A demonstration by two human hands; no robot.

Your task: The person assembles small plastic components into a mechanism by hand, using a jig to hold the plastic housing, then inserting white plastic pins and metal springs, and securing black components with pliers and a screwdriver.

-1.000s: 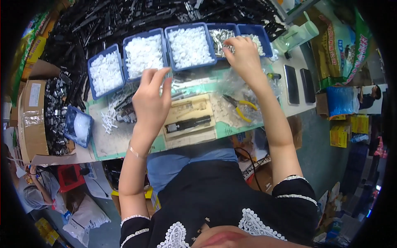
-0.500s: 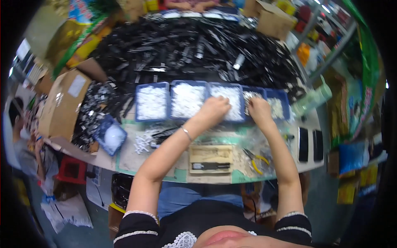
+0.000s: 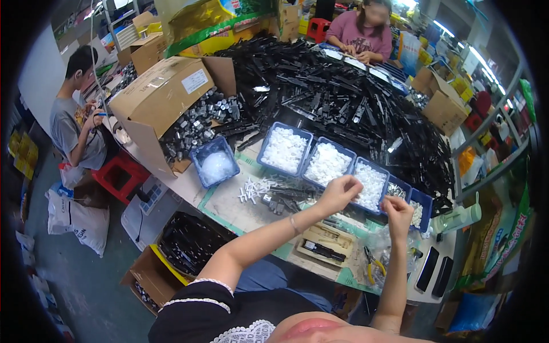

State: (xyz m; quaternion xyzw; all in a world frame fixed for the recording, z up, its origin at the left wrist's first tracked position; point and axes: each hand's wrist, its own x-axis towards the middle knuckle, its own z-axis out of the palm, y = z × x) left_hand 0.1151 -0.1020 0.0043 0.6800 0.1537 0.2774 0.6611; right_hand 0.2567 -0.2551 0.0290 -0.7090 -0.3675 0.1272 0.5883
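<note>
My left hand (image 3: 341, 195) is closed in a pinch over the near-left edge of a blue bin of small white parts (image 3: 369, 184). My right hand (image 3: 398, 214), pinched too, hovers by that bin's near-right corner, in front of a bin of small metal pieces (image 3: 396, 190). Whatever is between the fingertips of either hand is too small to make out. Below my hands lies a shallow wooden fixture (image 3: 343, 242), and a black elongated part (image 3: 323, 250) rests in it.
Yellow-handled pliers (image 3: 376, 270) lie right of the fixture. White stick-like pieces (image 3: 255, 190) are left of it. A heap of black strips (image 3: 326, 86) covers the far table. Cardboard boxes (image 3: 166, 86) and a blue bin (image 3: 214, 162) stand left. Two co-workers (image 3: 366, 34) sit beyond.
Both hands have come back from the bins of white and metal pieces toward their near edges, closer together. The whole view has swung left and upward.
</note>
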